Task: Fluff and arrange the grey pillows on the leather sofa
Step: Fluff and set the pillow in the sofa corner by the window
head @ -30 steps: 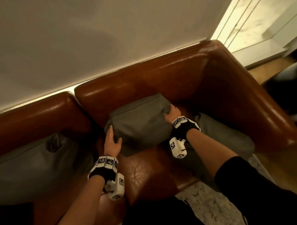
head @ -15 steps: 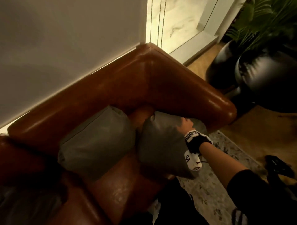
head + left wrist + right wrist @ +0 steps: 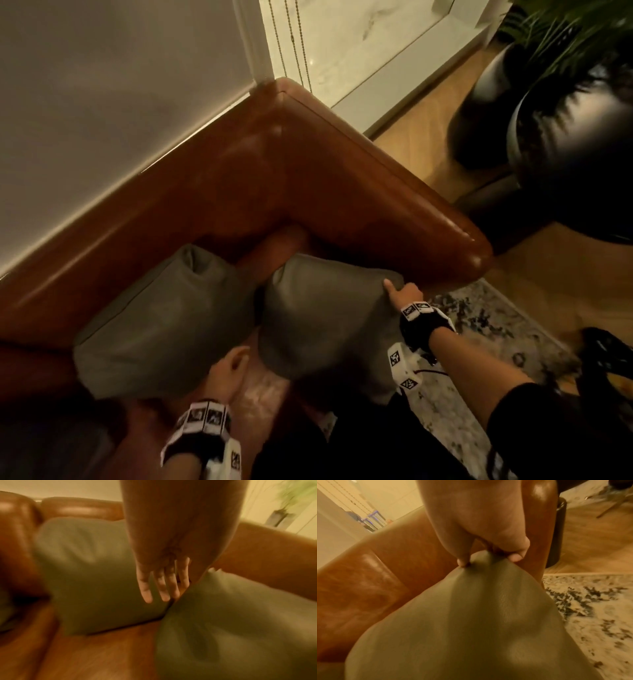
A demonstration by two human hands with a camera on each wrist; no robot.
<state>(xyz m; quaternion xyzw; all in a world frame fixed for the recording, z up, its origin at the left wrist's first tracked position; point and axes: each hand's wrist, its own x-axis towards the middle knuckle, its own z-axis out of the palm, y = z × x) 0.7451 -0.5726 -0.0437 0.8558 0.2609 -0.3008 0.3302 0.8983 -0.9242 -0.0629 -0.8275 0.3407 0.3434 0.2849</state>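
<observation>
Two grey pillows sit in the corner of a brown leather sofa (image 3: 308,178). The left pillow (image 3: 164,325) leans against the backrest. The right pillow (image 3: 322,318) stands just beside it, nearer the sofa's armrest (image 3: 428,226), with its lower part reaching past the seat's front edge. The two pillows touch along their lower inner edges, while a narrow wedge of bare leather shows between their upper corners.

The right hand (image 3: 406,294) holds the right pillow's upper outer corner, the one closest to the armrest. In the right wrist view, the grip is a tight pinch: thumb and fingertips (image 3: 516,557) bunch the grey fabric into a small peak, and the rest of the pillow spreads wide below the hand.

The left hand (image 3: 227,371) is in front of the seam where the two pillows meet, holding nothing. In the left wrist view, its fingers (image 3: 145,586) are straight and slightly spread, pointing down toward that seam; whether they touch the fabric cannot be told, as this view is blurred.

A strip of bare seat leather (image 3: 260,394) lies open in front of the left pillow, around the left hand. Beyond the armrest, a patterned rug (image 3: 479,325) covers part of a wooden floor (image 3: 548,291). One large dark round planter (image 3: 575,154) with green leaves stands on that floor, well apart from the pillows. A pale wall (image 3: 120,85) runs behind the backrest.
</observation>
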